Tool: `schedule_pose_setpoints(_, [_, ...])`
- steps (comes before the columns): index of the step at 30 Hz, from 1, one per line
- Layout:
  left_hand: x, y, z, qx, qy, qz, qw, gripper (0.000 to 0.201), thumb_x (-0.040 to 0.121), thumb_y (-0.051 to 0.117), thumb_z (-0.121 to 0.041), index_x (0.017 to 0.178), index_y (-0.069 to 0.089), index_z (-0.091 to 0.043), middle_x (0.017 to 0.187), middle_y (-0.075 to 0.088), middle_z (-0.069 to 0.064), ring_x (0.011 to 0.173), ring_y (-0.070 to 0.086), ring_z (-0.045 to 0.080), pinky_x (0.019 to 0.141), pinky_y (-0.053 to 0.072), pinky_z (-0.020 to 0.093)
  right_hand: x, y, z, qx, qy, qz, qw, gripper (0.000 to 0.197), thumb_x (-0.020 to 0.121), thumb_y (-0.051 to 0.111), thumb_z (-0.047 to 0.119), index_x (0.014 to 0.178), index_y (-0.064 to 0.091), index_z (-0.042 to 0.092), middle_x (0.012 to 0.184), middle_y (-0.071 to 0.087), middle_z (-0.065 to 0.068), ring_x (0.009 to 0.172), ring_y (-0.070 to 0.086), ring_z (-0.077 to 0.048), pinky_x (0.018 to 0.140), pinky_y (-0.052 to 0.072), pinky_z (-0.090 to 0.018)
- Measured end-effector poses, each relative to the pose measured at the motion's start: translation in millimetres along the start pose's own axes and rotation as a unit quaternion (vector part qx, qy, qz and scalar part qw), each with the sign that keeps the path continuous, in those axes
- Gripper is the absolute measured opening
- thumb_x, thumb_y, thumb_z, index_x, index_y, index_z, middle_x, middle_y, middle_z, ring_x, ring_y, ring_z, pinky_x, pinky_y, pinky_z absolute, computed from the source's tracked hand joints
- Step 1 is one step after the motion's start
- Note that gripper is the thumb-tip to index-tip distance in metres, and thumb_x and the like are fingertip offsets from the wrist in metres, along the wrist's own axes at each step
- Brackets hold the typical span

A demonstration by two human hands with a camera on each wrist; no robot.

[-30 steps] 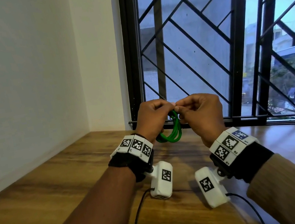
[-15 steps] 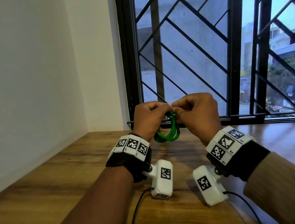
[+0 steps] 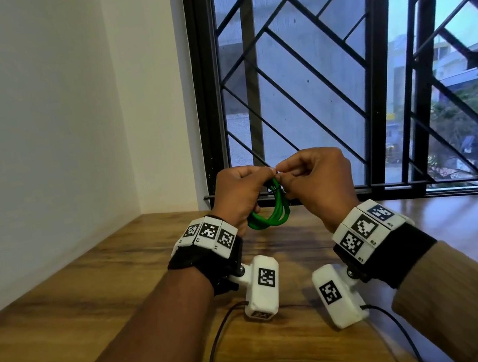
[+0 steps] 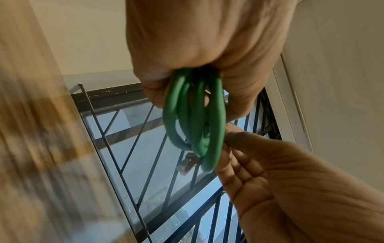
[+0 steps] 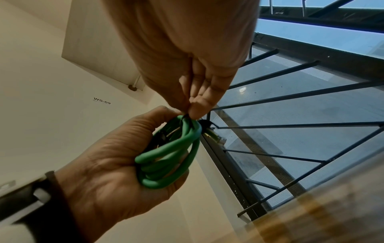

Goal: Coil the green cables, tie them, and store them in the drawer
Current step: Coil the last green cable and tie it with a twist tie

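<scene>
A: From the head view, what does the person hold?

B: One coil of green cable [image 3: 270,218], raised above the wooden table [image 3: 124,296] in front of the barred window [image 3: 323,70]. The left hand [image 3: 240,195] has its fingers curled around the coil. The right hand [image 3: 316,181] meets it at the top of the coil, fingertips pressed together as in a pinch. What it pinches is too small to tell from there.

A: Do the wrist views show more?

B: Yes. The right wrist view shows the right hand's fingertips [image 5: 196,110] pinching a thin black tie [image 5: 204,123] at the top of the loops, and a plug [image 5: 216,137] sticking out beside it. The left wrist view shows a plug [image 4: 187,162] too, hanging at the far end of the coil, but not the tie clearly.

A: How many things, counted?

B: Two hands, one coil of about four loops, one tie. If the two plugs seen are the same one, it cannot be told.
</scene>
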State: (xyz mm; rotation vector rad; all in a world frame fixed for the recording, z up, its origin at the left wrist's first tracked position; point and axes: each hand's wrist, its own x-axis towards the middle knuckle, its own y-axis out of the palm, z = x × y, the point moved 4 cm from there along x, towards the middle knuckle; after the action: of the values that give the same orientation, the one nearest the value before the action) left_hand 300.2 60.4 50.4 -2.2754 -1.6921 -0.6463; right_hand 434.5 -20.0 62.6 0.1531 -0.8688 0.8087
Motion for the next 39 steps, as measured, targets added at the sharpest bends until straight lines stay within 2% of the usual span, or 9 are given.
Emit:
schedule_pose_setpoints(3, [0.5, 1.6, 1.6, 0.0, 0.0, 0.004, 1.0, 0.016, 0.089, 0.075, -0.015, 0.087, 0.078, 0.001, 0.082, 0.073, 0.016, 0.039, 0.044, 0.007, 0.038, 0.034, 0.02, 1.4, -2.3, 0.2, -0.002, 0.007, 0.003, 1.0, 0.023, 0.081, 0.084, 0.004, 0.095, 0.076, 0.021, 0.068, 0.077, -0.001, 0.062, 0.076, -0.016, 0.07, 0.066, -0.043])
schedule_pose_setpoints(9, [-1.2, 2.0, -1.5, 0.017, 0.014, 0.032, 0.999, 0.015, 0.091, 0.073, -0.013, 0.089, 0.078, 0.001, 0.076, 0.073, 0.01, 0.035, 0.043, 0.006, 0.038, 0.032, 0.02, 4.8, -6.4, 1.6, -0.012, 0.005, 0.041, 0.999, 0.029, 0.08, 0.087, 0.007, 0.106, 0.075, 0.016, 0.07, 0.077, 0.0, 0.066, 0.076, -0.014, 0.074, 0.066, -0.045])
schedule_pose_setpoints(13, [-1.5, 1.6, -2.2, 0.017, 0.01, 0.026, 0.999, 0.017, 0.09, 0.074, -0.015, 0.091, 0.078, 0.002, 0.078, 0.073, 0.011, 0.034, 0.042, 0.007, 0.037, 0.033, 0.02, 4.4, -7.6, 4.9, -0.023, -0.011, 0.044, 0.999, 0.031, 0.081, 0.087, 0.009, 0.108, 0.075, 0.018, 0.07, 0.078, 0.002, 0.064, 0.075, -0.009, 0.076, 0.065, -0.04])
schedule_pose_setpoints(17, [-1.9, 2.4, -2.9, 0.012, 0.014, 0.019, 1.0, 0.018, 0.09, 0.075, -0.015, 0.091, 0.078, 0.002, 0.08, 0.074, 0.015, 0.035, 0.042, 0.008, 0.037, 0.033, 0.02, 6.2, -9.2, 4.6, -0.02, -0.013, 0.05, 0.998, 0.031, 0.081, 0.086, 0.009, 0.109, 0.076, 0.016, 0.07, 0.078, 0.002, 0.063, 0.074, -0.008, 0.073, 0.064, -0.035])
schedule_pose_setpoints(21, [-2.6, 3.2, -2.1, 0.006, 0.011, 0.016, 1.0, 0.017, 0.09, 0.075, -0.016, 0.091, 0.078, 0.001, 0.077, 0.074, 0.01, 0.035, 0.042, 0.008, 0.038, 0.033, 0.02, 7.6, -9.8, 2.0, -0.028, -0.013, 0.054, 0.998, 0.023, 0.081, 0.087, 0.011, 0.1, 0.077, 0.017, 0.068, 0.077, 0.002, 0.06, 0.073, -0.007, 0.067, 0.063, -0.029])
schedule_pose_setpoints(26, [-3.5, 2.8, -3.3, 0.001, 0.018, 0.006, 1.0, 0.015, 0.091, 0.074, -0.014, 0.094, 0.079, 0.0, 0.08, 0.074, 0.008, 0.036, 0.046, 0.003, 0.037, 0.035, 0.019, 7.9, -10.1, -1.2, -0.015, -0.003, 0.037, 0.999, 0.009, 0.081, 0.088, 0.014, 0.082, 0.081, 0.019, 0.069, 0.077, -0.001, 0.065, 0.075, -0.013, 0.062, 0.064, -0.033])
schedule_pose_setpoints(32, [-5.4, 1.8, -6.8, -0.013, 0.017, 0.002, 1.0, 0.014, 0.091, 0.073, -0.012, 0.097, 0.078, 0.0, 0.085, 0.074, 0.013, 0.035, 0.046, 0.003, 0.036, 0.035, 0.019, 6.9, -7.9, -2.9, 0.036, 0.017, 0.033, 0.999, 0.006, 0.081, 0.088, 0.014, 0.082, 0.083, 0.017, 0.072, 0.078, 0.0, 0.066, 0.074, -0.012, 0.062, 0.058, -0.026])
schedule_pose_setpoints(35, [-6.2, 1.3, -7.9, -0.015, 0.019, 0.003, 1.0, 0.011, 0.091, 0.073, -0.011, 0.094, 0.079, -0.002, 0.08, 0.072, 0.014, 0.035, 0.044, 0.004, 0.036, 0.035, 0.019, 6.6, -7.0, -3.2, 0.061, 0.015, 0.033, 0.997, 0.006, 0.081, 0.088, 0.012, 0.085, 0.083, 0.014, 0.075, 0.079, 0.0, 0.067, 0.074, -0.009, 0.063, 0.056, -0.023])
schedule_pose_setpoints(39, [-4.6, -0.2, -7.1, -0.009, 0.007, 0.012, 1.0, 0.013, 0.091, 0.072, -0.011, 0.095, 0.078, 0.0, 0.074, 0.07, 0.011, 0.033, 0.042, 0.005, 0.035, 0.033, 0.019, 6.0, -4.8, -4.4, 0.056, 0.003, 0.04, 0.998, 0.007, 0.082, 0.087, 0.011, 0.087, 0.083, 0.013, 0.077, 0.08, 0.0, 0.072, 0.076, -0.012, 0.066, 0.059, -0.024])
